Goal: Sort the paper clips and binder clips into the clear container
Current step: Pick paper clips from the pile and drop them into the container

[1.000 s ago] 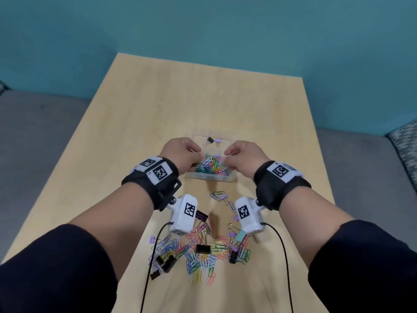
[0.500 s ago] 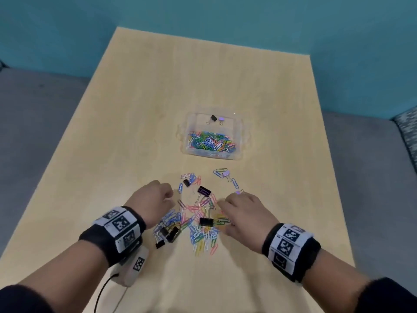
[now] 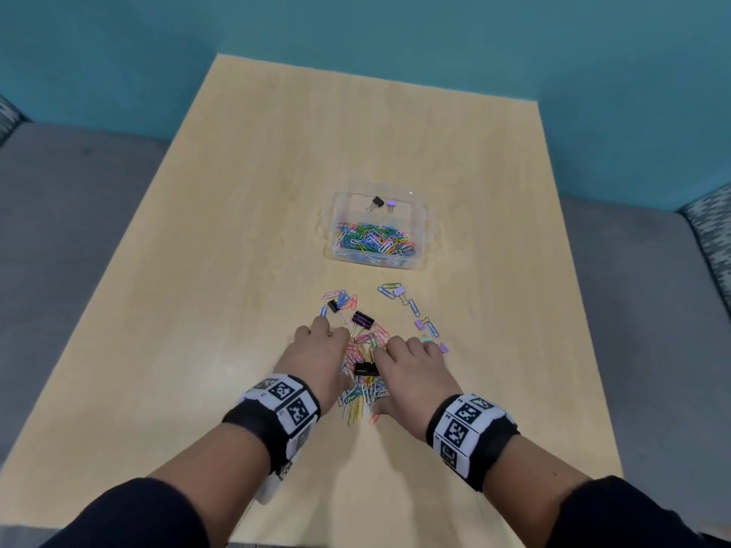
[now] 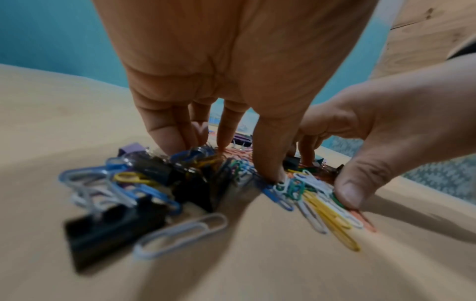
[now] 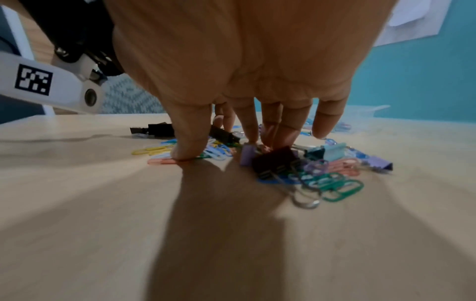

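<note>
The clear container (image 3: 327, 231) stands mid-table; its near compartment is full of coloured paper clips (image 3: 374, 241), and two small binder clips (image 3: 378, 202) lie in the far one. A loose pile of clips (image 3: 362, 393) lies nearer to me, between my hands. My left hand (image 3: 322, 346) presses its straight fingers (image 4: 170, 140) and thumb down onto paper clips and black binder clips (image 4: 154, 169). My right hand (image 3: 411, 361) stands fingertips-down on the pile's right side, its thumb (image 5: 189, 150) on a pink paper clip. A black binder clip (image 3: 366, 368) sits between the hands. Neither hand lifts anything.
More clips are scattered between pile and container: a dark purple binder clip (image 3: 362, 319), a left cluster (image 3: 340, 300) and a right trail (image 3: 399, 292). Dark, lilac and light-blue binder clips (image 5: 275, 160) lie under my right fingers. The table's right edge (image 3: 577, 310) borders grey floor.
Both hands left the container, drew back toward me and came down onto the loose pile. They now stand closer together, fingertips on the clips.
</note>
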`<move>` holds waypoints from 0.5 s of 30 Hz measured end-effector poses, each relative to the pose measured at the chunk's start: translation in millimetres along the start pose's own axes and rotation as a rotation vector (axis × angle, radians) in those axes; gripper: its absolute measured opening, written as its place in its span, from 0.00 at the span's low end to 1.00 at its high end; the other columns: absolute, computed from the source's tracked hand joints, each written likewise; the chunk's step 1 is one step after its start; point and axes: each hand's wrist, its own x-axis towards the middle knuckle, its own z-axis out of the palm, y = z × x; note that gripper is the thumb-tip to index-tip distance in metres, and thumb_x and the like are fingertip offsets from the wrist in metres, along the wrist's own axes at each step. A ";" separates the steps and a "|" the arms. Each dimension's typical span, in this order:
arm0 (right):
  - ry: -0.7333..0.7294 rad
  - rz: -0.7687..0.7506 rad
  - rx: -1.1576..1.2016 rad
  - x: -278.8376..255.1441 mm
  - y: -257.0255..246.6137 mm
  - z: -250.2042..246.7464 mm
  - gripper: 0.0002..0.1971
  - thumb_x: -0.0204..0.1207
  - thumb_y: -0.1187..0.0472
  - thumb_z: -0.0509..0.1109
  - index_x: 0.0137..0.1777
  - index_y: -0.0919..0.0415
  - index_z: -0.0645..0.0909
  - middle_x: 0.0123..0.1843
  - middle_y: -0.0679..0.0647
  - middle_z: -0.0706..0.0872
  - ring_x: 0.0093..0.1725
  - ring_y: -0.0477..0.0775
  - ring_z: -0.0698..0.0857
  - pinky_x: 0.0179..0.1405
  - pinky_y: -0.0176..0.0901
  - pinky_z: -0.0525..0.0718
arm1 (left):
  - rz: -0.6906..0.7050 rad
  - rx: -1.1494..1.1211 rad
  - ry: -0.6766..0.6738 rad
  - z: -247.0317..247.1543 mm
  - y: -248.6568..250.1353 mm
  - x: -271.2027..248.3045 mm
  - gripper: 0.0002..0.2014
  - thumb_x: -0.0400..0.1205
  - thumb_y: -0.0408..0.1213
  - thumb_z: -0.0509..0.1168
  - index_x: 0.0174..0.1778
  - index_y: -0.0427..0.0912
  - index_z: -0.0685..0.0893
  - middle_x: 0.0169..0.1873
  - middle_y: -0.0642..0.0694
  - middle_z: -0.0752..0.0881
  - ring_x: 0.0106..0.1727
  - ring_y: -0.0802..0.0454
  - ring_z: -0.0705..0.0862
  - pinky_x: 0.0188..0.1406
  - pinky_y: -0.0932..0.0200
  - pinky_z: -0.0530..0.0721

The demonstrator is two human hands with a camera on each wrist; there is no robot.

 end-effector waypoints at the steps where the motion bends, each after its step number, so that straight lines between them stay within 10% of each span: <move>1: 0.007 0.021 0.029 -0.7 -1.9 2.0 0.30 0.63 0.37 0.75 0.58 0.57 0.75 0.52 0.54 0.78 0.50 0.60 0.77 0.53 0.56 0.73 | 0.005 -0.006 0.005 0.6 1.6 0.0 0.23 0.73 0.50 0.72 0.57 0.45 0.72 0.57 0.44 0.71 0.53 0.45 0.72 0.45 0.54 0.74; 10: -0.001 0.244 0.224 5.4 -4.9 2.2 0.07 0.77 0.56 0.68 0.51 0.53 0.72 0.51 0.53 0.77 0.52 0.60 0.77 0.53 0.53 0.67 | 0.002 -0.108 -0.010 3.3 1.8 8.7 0.07 0.77 0.32 0.64 0.50 0.43 0.76 0.49 0.42 0.76 0.47 0.41 0.79 0.42 0.52 0.77; 15: -0.048 0.179 0.154 8.2 -4.7 -5.7 0.13 0.74 0.68 0.64 0.44 0.51 0.63 0.43 0.50 0.69 0.40 0.57 0.71 0.47 0.53 0.63 | -0.016 -0.135 -0.036 4.2 2.1 13.9 0.05 0.78 0.31 0.61 0.46 0.45 0.76 0.45 0.44 0.78 0.45 0.42 0.81 0.41 0.51 0.80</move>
